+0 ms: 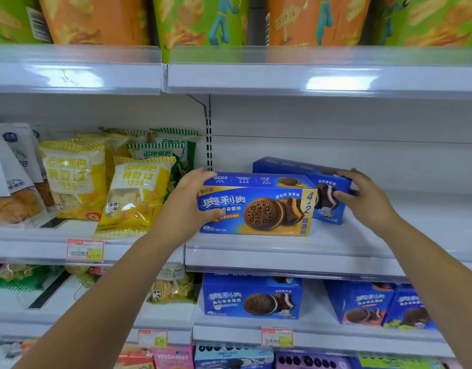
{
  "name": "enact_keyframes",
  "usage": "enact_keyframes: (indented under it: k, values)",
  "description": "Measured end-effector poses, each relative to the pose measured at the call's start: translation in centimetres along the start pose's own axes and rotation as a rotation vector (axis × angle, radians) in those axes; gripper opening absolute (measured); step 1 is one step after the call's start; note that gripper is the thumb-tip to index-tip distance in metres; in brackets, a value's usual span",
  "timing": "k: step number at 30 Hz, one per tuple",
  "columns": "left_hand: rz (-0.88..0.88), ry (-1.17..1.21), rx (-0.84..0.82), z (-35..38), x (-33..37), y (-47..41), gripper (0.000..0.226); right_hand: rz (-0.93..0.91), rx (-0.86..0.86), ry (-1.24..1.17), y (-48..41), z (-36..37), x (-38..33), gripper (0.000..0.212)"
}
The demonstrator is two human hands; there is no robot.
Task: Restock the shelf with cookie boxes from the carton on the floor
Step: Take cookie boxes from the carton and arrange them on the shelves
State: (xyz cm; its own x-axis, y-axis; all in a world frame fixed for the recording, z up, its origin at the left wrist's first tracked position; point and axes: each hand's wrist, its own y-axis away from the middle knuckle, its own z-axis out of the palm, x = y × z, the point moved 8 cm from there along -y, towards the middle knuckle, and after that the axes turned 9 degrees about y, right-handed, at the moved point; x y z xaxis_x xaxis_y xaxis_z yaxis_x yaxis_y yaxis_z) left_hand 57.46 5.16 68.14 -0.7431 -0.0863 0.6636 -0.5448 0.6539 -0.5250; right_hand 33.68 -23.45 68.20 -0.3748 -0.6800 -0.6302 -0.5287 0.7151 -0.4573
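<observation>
Left grip [188, 202] clasped the left end of the front box [259, 209], fingers over the top, thumb on the face. Right grip [362, 195] held the right end of the rear box [288, 166], fingers curled over its top edge. Both boxes sat on the mid shelf [283, 258], the front one near the lip, the rear one just behind, offset right & angled.

Step in hand, by the look: squaring up placed stock. Next move likely calls for pushing the rear box straight, lining the front one w/ the lip, then a trip to the carton, which was out of view.

Count: 2 boxes on this shelf, 3 lower boxes [252, 296] on the shelf beneath, 3 price tags [85, 250]. Snack bags [139, 195] stood to the left; no. unclear.
</observation>
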Motion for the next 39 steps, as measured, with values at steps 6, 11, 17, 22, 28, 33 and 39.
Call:
enact_keyframes:
  k: [6, 11, 17, 22, 28, 33, 39]
  values:
    - [0.105, -0.258, -0.086, -0.5, 0.3, -0.3, 0.067, 0.227, -0.23, -0.339, -3.9, 4.1, -0.8, 0.014]
    - [0.144, -0.306, -0.053, -1.0, -0.5, -1.0, 0.063, 0.19, -0.436, -0.139, -6.7, 7.7, -3.5, 0.033]
    - [0.133, -0.275, -0.031, -1.0, -1.7, -1.6, 0.063, 0.106, -0.229, -0.151, -9.2, 8.3, -4.5, 0.04]
    - [0.106, -0.228, -0.025, -1.0, -2.5, -2.2, 0.061, 0.028, -0.227, -0.265, -9.9, 9.7, -5.3, 0.033]
    - [0.096, -0.194, -0.021, -0.6, -3.2, -2.5, 0.062, 0.025, -0.298, -0.375, -9.5, 11.1, -5.8, 0.028]
    - [0.086, -0.198, -0.023, -0.6, -3.0, -2.7, 0.062, 0.16, -0.472, -0.425, -8.4, 11.0, -5.2, 0.048]
    - [0.053, -0.286, -0.025, 0.0, -2.7, -4.4, 0.064, 0.013, -0.486, -0.341, -4.3, 8.1, -6.8, 0.04]
